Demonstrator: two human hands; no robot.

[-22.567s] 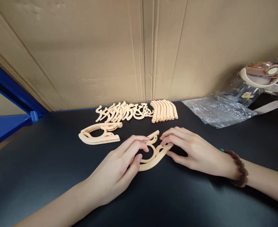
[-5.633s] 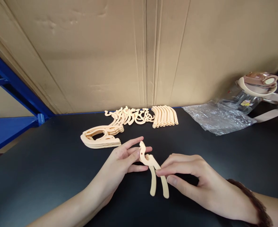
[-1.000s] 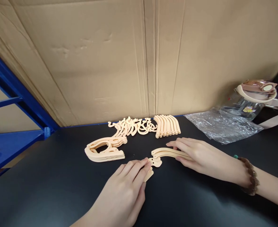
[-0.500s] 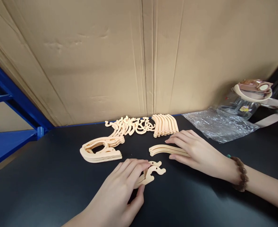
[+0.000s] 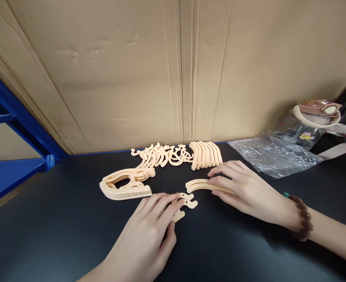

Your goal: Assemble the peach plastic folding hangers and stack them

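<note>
My left hand (image 5: 149, 235) lies on the black table (image 5: 58, 235), its fingers and thumb closed on a small peach hook piece (image 5: 186, 201) that pokes out to the right. My right hand (image 5: 246, 192) rests fingers-down on two curved peach arm pieces (image 5: 196, 184), pinning them to the table just right of the hook piece. A beaded bracelet (image 5: 302, 217) is on my right wrist.
A stack of assembled peach hangers (image 5: 122, 186) lies to the left. Rows of loose hook pieces (image 5: 161, 154) and arm pieces (image 5: 205, 153) sit by the cardboard wall (image 5: 161, 70). A plastic bag (image 5: 272, 154) and a water bottle (image 5: 310, 125) are at the right, a blue rack (image 5: 11, 172) at the left.
My left hand has slid the hook piece up and left, closer to the ends of the arm pieces. My right hand keeps the arm pieces pressed down in about the same place.
</note>
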